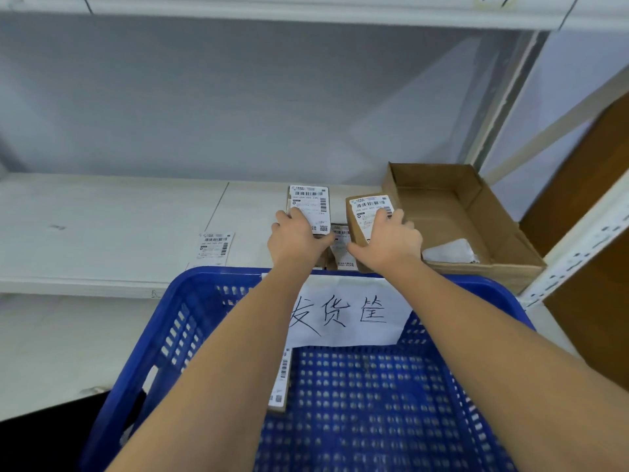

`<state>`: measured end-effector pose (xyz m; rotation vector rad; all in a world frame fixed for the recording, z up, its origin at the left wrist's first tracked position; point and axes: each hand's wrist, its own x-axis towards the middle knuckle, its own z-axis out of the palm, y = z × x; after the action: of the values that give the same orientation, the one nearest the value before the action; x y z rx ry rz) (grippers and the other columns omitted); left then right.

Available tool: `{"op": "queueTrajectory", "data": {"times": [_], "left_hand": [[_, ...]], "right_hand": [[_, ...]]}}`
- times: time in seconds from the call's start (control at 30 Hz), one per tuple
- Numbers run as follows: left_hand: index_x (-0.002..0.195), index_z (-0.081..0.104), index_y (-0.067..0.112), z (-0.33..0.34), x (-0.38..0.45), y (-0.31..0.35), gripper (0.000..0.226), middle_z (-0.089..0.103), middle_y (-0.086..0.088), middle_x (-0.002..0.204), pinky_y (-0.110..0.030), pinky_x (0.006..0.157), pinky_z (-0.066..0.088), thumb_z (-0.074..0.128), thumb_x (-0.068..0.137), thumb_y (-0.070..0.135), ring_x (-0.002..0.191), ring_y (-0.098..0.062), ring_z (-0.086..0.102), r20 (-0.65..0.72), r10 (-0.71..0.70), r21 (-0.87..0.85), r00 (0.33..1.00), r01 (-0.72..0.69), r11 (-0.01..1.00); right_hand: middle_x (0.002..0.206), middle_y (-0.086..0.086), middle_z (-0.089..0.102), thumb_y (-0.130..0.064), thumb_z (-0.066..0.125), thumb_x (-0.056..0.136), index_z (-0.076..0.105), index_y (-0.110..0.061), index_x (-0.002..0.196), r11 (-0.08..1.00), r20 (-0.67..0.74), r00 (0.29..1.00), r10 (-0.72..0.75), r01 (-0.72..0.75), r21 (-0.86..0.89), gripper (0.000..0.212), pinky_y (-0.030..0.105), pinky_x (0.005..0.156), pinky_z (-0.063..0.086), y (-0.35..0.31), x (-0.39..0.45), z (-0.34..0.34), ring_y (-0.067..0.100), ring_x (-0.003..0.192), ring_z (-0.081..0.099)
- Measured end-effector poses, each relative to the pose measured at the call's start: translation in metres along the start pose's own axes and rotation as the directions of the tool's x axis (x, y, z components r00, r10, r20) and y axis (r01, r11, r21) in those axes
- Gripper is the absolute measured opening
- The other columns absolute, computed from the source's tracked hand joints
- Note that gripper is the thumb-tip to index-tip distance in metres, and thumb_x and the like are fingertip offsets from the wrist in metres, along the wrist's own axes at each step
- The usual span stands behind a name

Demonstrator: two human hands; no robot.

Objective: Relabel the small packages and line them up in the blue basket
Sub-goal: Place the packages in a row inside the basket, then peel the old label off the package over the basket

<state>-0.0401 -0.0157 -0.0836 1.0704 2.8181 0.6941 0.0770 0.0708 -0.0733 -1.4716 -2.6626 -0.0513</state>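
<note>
Both arms reach over the blue basket (177, 321) to the white shelf. My left hand (296, 239) grips a small package (311, 202) with a white barcode label facing up. My right hand (391, 241) grips a brown cardboard package (366, 207) that carries a white label and is tilted up. Between the two hands a third labelled package (341, 245) lies on the shelf, partly hidden. A loose label (214, 248) lies flat on the shelf to the left. Inside the basket one labelled package (280, 383) stands near my left forearm.
An open cardboard box (456, 216) with white paper inside sits on the shelf at the right. A white paper sign with handwritten characters (343, 313) hangs on the basket's far wall. A shelf upright (575, 253) and brown board stand at the right.
</note>
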Motion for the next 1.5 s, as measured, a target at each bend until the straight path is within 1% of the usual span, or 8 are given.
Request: {"op": "queueTrajectory", "data": {"times": [0.33, 0.47, 0.63, 0.77, 0.83, 1.0, 1.17, 1.5], "left_hand": [[0.134, 0.031, 0.004, 0.001, -0.001, -0.003, 0.076, 0.038, -0.014, 0.129, -0.033, 0.079, 0.039, 0.059, 0.086, 0.057, 0.118, -0.028, 0.043, 0.085, -0.007, 0.049, 0.996, 0.003, 0.999], [0.143, 0.022, 0.006, 0.002, -0.005, -0.006, 0.084, 0.031, -0.015, 0.139, -0.038, 0.092, 0.043, 0.058, 0.087, 0.056, 0.125, -0.029, 0.039, 0.118, 0.019, 0.032, 0.993, -0.023, 0.999], [0.150, 0.016, 0.009, -0.009, -0.017, -0.008, 0.080, 0.017, -0.019, 0.155, -0.039, 0.114, 0.025, 0.054, 0.092, 0.048, 0.142, -0.031, 0.019, 0.042, 0.198, 0.162, 0.979, -0.203, 0.966], [0.151, 0.016, 0.010, -0.021, -0.038, -0.007, 0.067, 0.017, -0.014, 0.158, -0.035, 0.115, 0.013, 0.047, 0.095, 0.029, 0.144, -0.028, 0.017, 0.133, 0.634, 0.377, 0.761, -0.631, 0.678], [0.152, 0.012, 0.011, -0.020, -0.052, -0.005, 0.070, 0.014, -0.012, 0.159, -0.033, 0.116, 0.013, 0.048, 0.095, 0.029, 0.145, -0.026, 0.016, 0.225, 0.698, 0.383, 0.680, -0.721, 0.578], [0.153, 0.005, 0.007, -0.022, -0.086, -0.011, 0.082, 0.014, -0.012, 0.159, -0.030, 0.116, 0.017, 0.053, 0.094, 0.039, 0.145, -0.024, 0.019, 0.224, 0.654, 0.272, 0.723, -0.691, 0.670], [0.154, 0.003, 0.011, -0.038, -0.121, -0.025, 0.094, 0.017, -0.005, 0.159, -0.027, 0.109, 0.026, 0.061, 0.089, 0.046, 0.141, -0.019, 0.026, 0.278, 0.651, 0.084, 0.706, -0.693, 0.716], [0.153, 0.002, 0.024, -0.069, -0.166, -0.062, 0.113, 0.029, 0.010, 0.149, -0.027, 0.087, 0.045, 0.077, 0.072, 0.046, 0.122, -0.010, 0.045, 0.265, 0.592, -0.157, 0.761, -0.572, 0.805]], "right_hand": [[0.126, 0.015, 0.040, -0.067, 0.053, 0.080, 0.033, -0.010, 0.130, 0.999, 0.032, 0.999, -0.034, 0.033, 0.020, 0.079, 0.032, 0.066, 0.040, 0.001, -0.011, 0.009, 0.030, 0.106, 0.049], [0.129, 0.015, 0.036, -0.065, 0.059, 0.076, 0.030, -0.011, 0.133, 0.995, 0.086, 0.996, -0.006, -0.003, 0.103, 0.084, 0.039, 0.082, 0.045, 0.007, -0.017, 0.011, 0.032, 0.112, 0.045], [0.126, 0.014, 0.039, -0.061, 0.067, 0.070, 0.031, -0.013, 0.130, 0.989, 0.100, 0.995, 0.001, -0.016, 0.145, 0.085, 0.042, 0.088, 0.045, 0.021, -0.035, 0.003, 0.030, 0.114, 0.042], [0.126, 0.012, 0.041, -0.057, 0.072, 0.068, 0.030, -0.013, 0.132, 0.987, 0.118, 0.992, -0.034, 0.015, 0.161, 0.088, 0.038, 0.084, 0.043, 0.039, -0.056, -0.006, 0.028, 0.115, 0.042], [0.128, 0.010, 0.040, -0.055, 0.074, 0.067, 0.029, -0.014, 0.134, 0.986, 0.144, 0.987, -0.072, 0.049, 0.159, 0.090, 0.038, 0.083, 0.044, 0.050, -0.069, -0.010, 0.028, 0.118, 0.041], [0.137, 0.006, 0.035, -0.047, 0.076, 0.065, 0.020, -0.019, 0.144, 0.956, 0.187, 0.957, -0.223, 0.178, 0.231, 0.101, 0.041, 0.091, 0.047, 0.071, -0.105, -0.021, 0.025, 0.127, 0.036], [0.140, -0.003, 0.029, -0.044, 0.074, 0.066, 0.017, -0.020, 0.148, 0.864, 0.157, 0.855, -0.495, 0.465, 0.190, 0.102, 0.034, 0.090, 0.046, 0.073, -0.140, -0.032, 0.018, 0.126, 0.032], [0.149, -0.003, 0.026, -0.041, 0.075, 0.065, 0.026, -0.021, 0.147, 0.707, 0.077, 0.717, -0.693, 0.654, 0.268, 0.098, 0.020, 0.105, 0.020, 0.076, -0.171, -0.028, 0.014, 0.132, 0.027]]}}
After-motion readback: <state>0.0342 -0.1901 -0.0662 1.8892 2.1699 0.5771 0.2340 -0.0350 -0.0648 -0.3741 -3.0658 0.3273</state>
